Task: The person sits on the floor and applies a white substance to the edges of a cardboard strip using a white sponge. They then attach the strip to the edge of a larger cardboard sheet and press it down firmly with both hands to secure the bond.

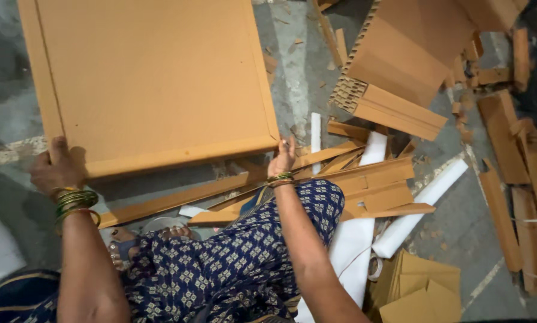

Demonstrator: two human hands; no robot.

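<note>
The left hand (58, 168) and right hand (282, 157) grip the near corners of a big cardboard panel (152, 78); bare floor (298, 72) lies just right of it, strips (364, 179) crowd beyond

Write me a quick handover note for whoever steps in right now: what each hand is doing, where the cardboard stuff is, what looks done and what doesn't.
Left hand: gripping the near left corner of the large cardboard panel.
Right hand: on the panel's near right corner, fingers against its edge.
Panel: held flat in front of the person, above the floor.
Below it: long cardboard strips and white foam rolls lie loose by the person's feet.
Upper right: honeycomb cardboard block; more cardboard offcuts at the right.
Done: panel is lifted and held at both corners.
Left: panel not set down anywhere; strips and offcuts lie scattered.
</note>
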